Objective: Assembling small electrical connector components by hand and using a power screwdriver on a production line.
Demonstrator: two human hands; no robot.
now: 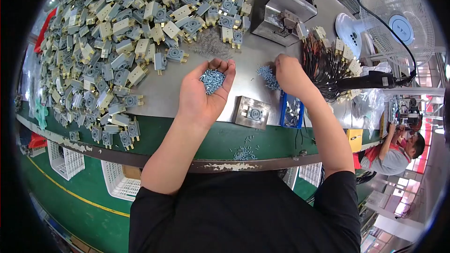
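My left hand (pixel 202 94) is cupped palm up, its fingers curled round a heap of small bluish-silver screws (pixel 213 82). My right hand (pixel 291 76) hangs at the right edge of a loose pile of the same screws (pixel 267 76) on the metal sheet. Its fingers are bent and closed; whatever they may hold is hidden. Between my forearms lies a metal block fixture (pixel 252 112) with a grey part seated in it. Beside that stands a blue tray (pixel 291 112) with small pieces inside. More screws (pixel 244 152) are scattered on the green mat near the table edge.
Many grey-and-cream switch-like parts (pixel 122 28) are heaped at the left and back. Thin springs (pixel 211 44) lie beyond my left hand. A metal machine (pixel 283 9), dark wires (pixel 318 65) and a white fan (pixel 398 23) stand right. A co-worker (pixel 393 152) sits far right.
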